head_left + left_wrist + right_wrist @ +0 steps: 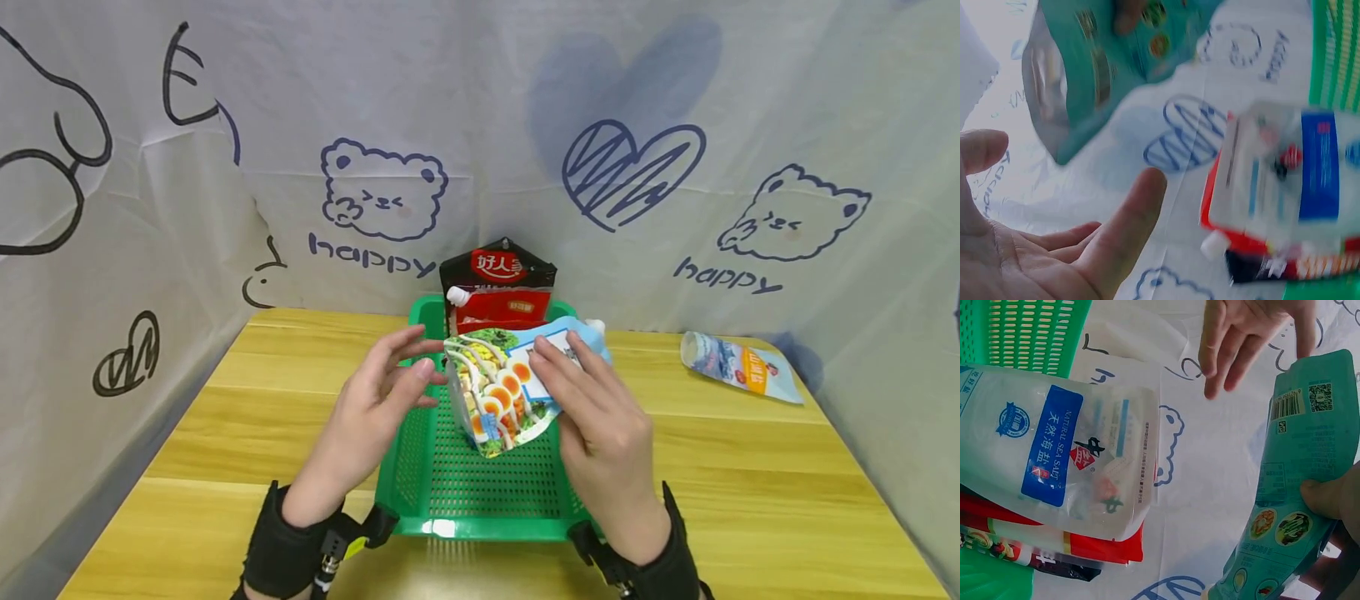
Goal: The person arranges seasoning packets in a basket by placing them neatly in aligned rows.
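Observation:
My right hand (607,425) holds a light blue spouted pouch (498,396) over the green basket, its front printed with halved eggs and salad. The thumb presses the pouch's back, which carries a barcode and a QR code, in the right wrist view. The pouch lies tilted, its white cap at the upper right. Beside its bottom end is my left hand (375,400), fingers spread and loosely bent, holding nothing. In the left wrist view that hand stands apart from the pouch (1075,81).
The green basket (480,527) sits on the wooden table (315,358). At its far end stand a black bag (465,271), a red pouch (502,307) with a white cap, and a clear sea salt bag (1054,444). Another blue-and-orange pouch (742,367) lies on the right.

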Demonstrator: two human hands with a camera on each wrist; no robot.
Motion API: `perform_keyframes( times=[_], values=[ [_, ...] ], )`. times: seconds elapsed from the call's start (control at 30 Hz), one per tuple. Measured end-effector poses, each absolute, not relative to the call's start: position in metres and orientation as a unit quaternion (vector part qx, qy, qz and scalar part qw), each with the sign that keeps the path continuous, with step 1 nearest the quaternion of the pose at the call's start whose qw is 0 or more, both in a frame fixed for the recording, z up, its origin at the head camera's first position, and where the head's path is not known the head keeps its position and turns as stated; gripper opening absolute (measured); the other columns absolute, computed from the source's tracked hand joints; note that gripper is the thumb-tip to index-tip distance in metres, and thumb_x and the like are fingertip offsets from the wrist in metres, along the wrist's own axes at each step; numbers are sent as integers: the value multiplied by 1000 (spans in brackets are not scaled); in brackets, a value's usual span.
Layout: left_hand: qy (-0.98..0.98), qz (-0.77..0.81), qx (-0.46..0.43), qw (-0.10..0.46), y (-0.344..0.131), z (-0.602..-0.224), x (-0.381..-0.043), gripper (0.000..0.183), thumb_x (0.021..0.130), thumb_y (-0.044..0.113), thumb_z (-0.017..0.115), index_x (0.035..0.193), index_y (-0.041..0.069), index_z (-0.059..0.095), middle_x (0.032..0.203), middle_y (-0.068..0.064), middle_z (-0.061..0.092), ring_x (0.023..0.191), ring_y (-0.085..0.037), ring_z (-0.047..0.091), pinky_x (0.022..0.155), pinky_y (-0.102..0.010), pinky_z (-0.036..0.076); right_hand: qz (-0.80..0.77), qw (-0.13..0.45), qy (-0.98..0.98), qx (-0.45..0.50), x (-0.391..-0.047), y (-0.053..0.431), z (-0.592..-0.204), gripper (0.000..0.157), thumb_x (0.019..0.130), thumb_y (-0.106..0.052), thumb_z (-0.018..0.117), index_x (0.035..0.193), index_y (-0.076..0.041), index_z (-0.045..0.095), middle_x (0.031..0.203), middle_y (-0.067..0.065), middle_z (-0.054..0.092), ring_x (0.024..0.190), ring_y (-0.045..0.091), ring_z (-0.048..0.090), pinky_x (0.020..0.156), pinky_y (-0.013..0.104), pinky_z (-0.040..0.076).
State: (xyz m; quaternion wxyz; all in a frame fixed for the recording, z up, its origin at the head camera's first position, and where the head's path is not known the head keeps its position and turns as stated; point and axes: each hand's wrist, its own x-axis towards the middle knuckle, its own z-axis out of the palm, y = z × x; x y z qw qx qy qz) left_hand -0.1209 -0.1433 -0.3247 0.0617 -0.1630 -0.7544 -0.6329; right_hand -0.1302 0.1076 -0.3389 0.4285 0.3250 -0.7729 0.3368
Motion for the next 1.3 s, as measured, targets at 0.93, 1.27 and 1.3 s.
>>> perform_keyframes(
  times=[0.93, 1.27, 1.3],
  values=[
    [-716, -665, -209, -17, -138, -323, -117, 63, 96, 3, 72, 152, 6, 44, 125, -22, 65, 94, -23, 74, 73, -42, 65, 309, 279, -816, 401, -126, 111, -339, 58, 83, 5, 78, 139, -8, 67, 148, 5, 61, 146, 32, 46, 120, 57, 34],
    [-718, -657, -229, 16, -142, -321, -117, 65, 95, -2, 71, 153, 7, 45, 126, -20, 65, 88, -24, 74, 69, -40, 65, 384, 251, -803, 381, -131, 129, -330, 78, 94, -51, 73, 153, -5, 49, 164, 11, 39, 156, 36, 24, 127, 44, 24],
    [-716, -660, -227, 15, -143, -321, -117, 65, 95, -3, 71, 153, 7, 44, 126, -21, 64, 90, -25, 74, 71, -41, 65, 397, 257, -802, 366, -131, 130, -331, 81, 94, -55, 69, 153, -4, 48, 165, 11, 39, 157, 35, 25, 126, 42, 26]
  ],
)
